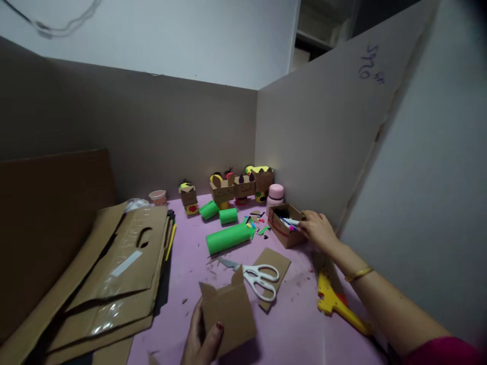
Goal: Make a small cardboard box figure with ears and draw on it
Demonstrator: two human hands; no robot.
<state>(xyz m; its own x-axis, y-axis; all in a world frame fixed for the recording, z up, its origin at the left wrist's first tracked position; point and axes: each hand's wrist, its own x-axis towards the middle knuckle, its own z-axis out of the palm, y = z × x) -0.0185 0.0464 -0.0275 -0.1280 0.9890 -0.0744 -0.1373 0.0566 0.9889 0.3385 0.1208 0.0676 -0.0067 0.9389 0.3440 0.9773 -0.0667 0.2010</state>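
Note:
My left hand grips a small cardboard piece with two pointed ears, holding it upright at the near edge of the pink table. My right hand reaches into a small open cardboard box of coloured markers at the right; its fingers are closed on a marker there. White-handled scissors lie on a cardboard scrap between the hands.
Green paper rolls lie mid-table. Cardboard animal figures and a pink bottle stand at the back. Flattened cardboard is stacked at left. A yellow glue gun lies under my right arm. Grey partition walls enclose the table.

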